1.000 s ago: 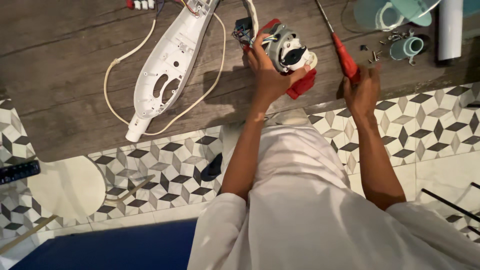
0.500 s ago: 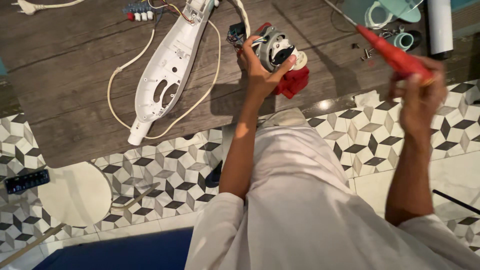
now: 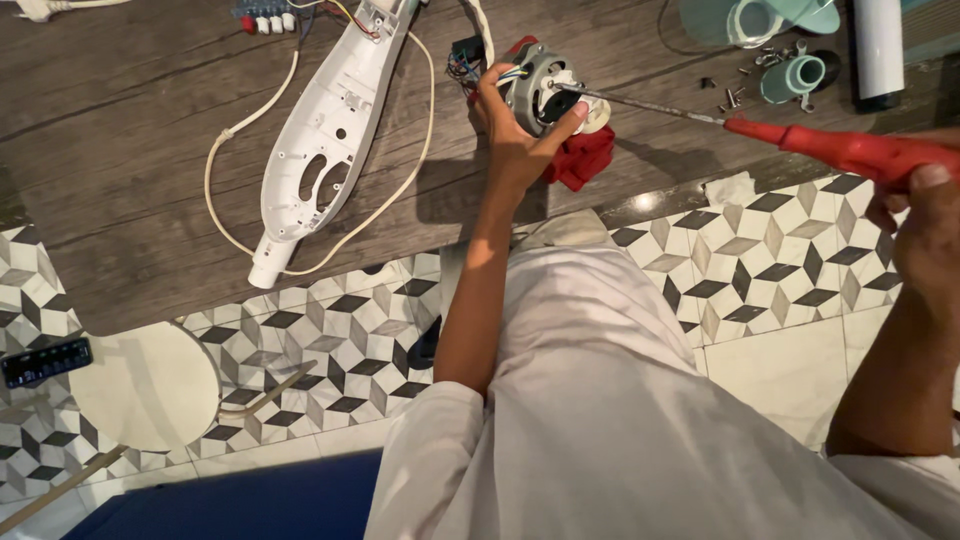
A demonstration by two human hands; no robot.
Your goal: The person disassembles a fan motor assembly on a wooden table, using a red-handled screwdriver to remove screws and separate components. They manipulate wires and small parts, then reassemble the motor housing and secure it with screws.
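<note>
On the dark wooden tabletop (image 3: 120,150), a long white plastic housing shell (image 3: 325,140) lies left of the work, ringed by a cream power cord (image 3: 225,135). Small loose screws (image 3: 735,95) and a pale green plastic cap (image 3: 800,75) sit at the far right, beside a white cylinder (image 3: 880,50). Nothing blocks the motor. The left hand (image 3: 515,150) grips the grey metal electric motor (image 3: 545,85), fingers curled over its near side, above a red plastic piece (image 3: 580,160). The right hand (image 3: 930,225) is closed around the red-handled screwdriver (image 3: 850,150), whose steel tip touches the motor's face.
</note>
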